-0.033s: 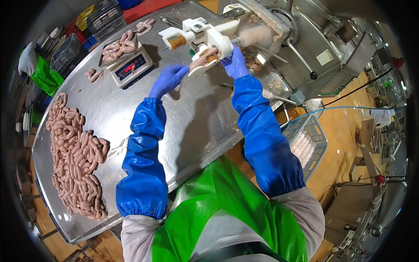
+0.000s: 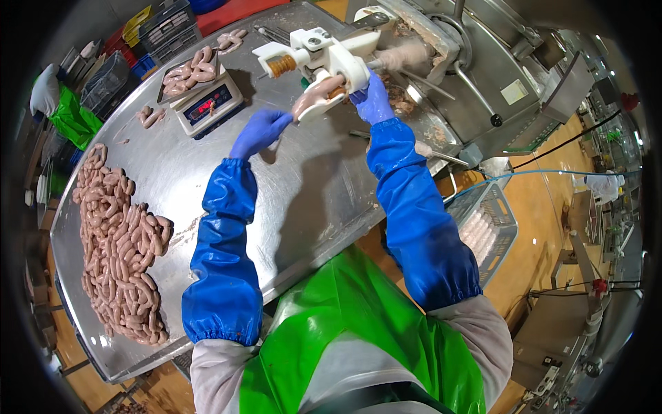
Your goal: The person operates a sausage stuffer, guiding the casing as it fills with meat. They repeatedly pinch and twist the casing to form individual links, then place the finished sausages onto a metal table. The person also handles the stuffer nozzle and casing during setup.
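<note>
A plump pale sausage (image 2: pixel 316 98) lies in the white plastic trough at the outlet of a sausage filling machine (image 2: pixel 352 72). My left hand (image 2: pixel 261 131), in a purple glove, is closed at the sausage's near-left end and seems to pinch its casing. Below those fingers a pale bit, probably sausage, hangs partly hidden. My right hand (image 2: pixel 374 100), also gloved, wraps round the white outlet part from the right; its fingertips are hidden behind it. Pale casing (image 2: pixel 407 55) is bunched on the tube behind the outlet.
A large heap of linked sausages (image 2: pixel 121 255) covers the left of the steel table (image 2: pixel 227 276). Farther back, a scale (image 2: pixel 207 107) bears a tray of sausages (image 2: pixel 189 74). A grey crate (image 2: pixel 489 228) stands low on the right. The machine's lever (image 2: pixel 479 96) juts toward me.
My left hand has drawn slightly left and down, away from the outlet. The sausage in the trough looks fuller. My right hand has stayed in place.
</note>
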`<action>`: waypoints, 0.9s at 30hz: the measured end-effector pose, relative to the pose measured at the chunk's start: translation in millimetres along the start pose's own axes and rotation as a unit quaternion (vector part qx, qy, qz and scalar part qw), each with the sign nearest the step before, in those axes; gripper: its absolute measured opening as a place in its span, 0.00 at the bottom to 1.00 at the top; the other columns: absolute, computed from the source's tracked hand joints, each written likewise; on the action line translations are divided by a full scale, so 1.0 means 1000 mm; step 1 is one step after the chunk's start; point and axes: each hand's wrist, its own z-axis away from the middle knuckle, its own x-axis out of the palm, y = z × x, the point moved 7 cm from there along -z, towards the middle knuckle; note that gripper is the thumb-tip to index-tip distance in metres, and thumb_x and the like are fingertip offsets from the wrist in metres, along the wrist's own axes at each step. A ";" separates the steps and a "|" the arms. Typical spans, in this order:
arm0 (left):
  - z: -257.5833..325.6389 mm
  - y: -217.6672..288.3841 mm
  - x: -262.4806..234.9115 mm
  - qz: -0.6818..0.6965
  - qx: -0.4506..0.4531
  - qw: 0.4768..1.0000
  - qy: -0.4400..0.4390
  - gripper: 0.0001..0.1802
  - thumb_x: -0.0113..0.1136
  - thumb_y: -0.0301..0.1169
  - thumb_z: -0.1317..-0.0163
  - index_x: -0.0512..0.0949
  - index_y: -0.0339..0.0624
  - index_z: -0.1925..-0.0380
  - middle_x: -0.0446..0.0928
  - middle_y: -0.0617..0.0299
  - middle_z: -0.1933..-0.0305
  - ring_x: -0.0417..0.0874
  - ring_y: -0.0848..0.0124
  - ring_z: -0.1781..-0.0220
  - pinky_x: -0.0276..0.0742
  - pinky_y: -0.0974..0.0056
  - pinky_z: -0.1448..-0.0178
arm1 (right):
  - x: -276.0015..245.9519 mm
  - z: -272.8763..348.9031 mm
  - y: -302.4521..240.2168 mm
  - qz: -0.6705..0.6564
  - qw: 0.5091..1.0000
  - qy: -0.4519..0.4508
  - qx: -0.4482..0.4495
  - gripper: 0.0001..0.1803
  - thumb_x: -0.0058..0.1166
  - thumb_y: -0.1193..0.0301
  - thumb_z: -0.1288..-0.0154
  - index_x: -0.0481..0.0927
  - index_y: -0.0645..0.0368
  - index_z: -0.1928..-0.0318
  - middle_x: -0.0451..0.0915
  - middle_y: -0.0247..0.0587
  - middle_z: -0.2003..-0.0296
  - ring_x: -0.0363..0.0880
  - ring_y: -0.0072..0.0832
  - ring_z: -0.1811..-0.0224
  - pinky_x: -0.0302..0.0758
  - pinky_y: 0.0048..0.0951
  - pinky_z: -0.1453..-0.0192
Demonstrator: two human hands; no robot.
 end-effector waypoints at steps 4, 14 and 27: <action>0.030 -0.089 0.003 -0.019 -0.137 0.984 -0.115 0.16 0.55 0.44 0.33 0.87 0.50 0.60 0.75 0.66 0.80 0.75 0.74 0.76 0.74 0.64 0.67 | -0.039 -0.014 -0.016 0.040 0.999 0.011 -0.020 0.15 0.50 0.58 0.31 0.79 0.46 0.49 0.81 0.29 0.57 0.78 0.25 0.56 0.77 0.27 0.56; -0.020 0.068 0.008 -0.190 0.213 0.924 0.254 0.25 0.57 0.43 0.34 0.74 0.51 0.39 0.80 0.44 0.56 0.81 0.48 0.56 0.75 0.52 0.51 | -0.068 -0.041 -0.059 0.180 0.983 0.020 -0.021 0.17 0.48 0.56 0.31 0.77 0.50 0.49 0.80 0.31 0.55 0.76 0.30 0.52 0.74 0.37 0.48; 0.016 -0.023 -0.018 0.046 -0.091 0.995 -0.021 0.21 0.53 0.46 0.31 0.82 0.43 0.51 0.74 0.67 0.77 0.73 0.77 0.73 0.69 0.69 0.71 | 0.001 -0.017 0.001 -0.021 0.999 0.015 0.034 0.13 0.55 0.53 0.34 0.82 0.41 0.54 0.82 0.26 0.61 0.80 0.20 0.62 0.78 0.25 0.65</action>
